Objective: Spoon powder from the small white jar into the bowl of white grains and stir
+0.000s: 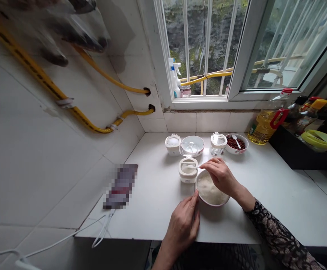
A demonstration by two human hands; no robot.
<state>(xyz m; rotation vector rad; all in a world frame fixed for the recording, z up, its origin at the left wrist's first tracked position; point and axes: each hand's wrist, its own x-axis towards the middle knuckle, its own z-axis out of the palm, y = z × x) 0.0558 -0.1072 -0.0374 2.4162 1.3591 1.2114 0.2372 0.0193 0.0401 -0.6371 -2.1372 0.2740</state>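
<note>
My right hand (221, 176) pinches the handle of a small white spoon (193, 167). The spoon's end is at the mouth of a cream-rimmed seasoning jar (188, 178), whose clear lid stands flipped up. Under my right hand is a bowl (214, 205) of pale, fine grains or powder, partly hidden by that hand. At the bowl's near left side, my left hand (183, 223) touches the rim with closed fingers. Behind stand a jar of white contents (173, 146), a white bowl (199, 144), another clear jar (218, 145) and a bowl of dark red bits (243, 148) with a white spoon in it.
An oil bottle (260, 125) and a black box (287, 150) of condiments stand at the right, below the window. A blurred dark object (122, 185) with a white cable (104, 230) lies at the counter's left. Yellow pipes (84, 123) run along the tiled wall.
</note>
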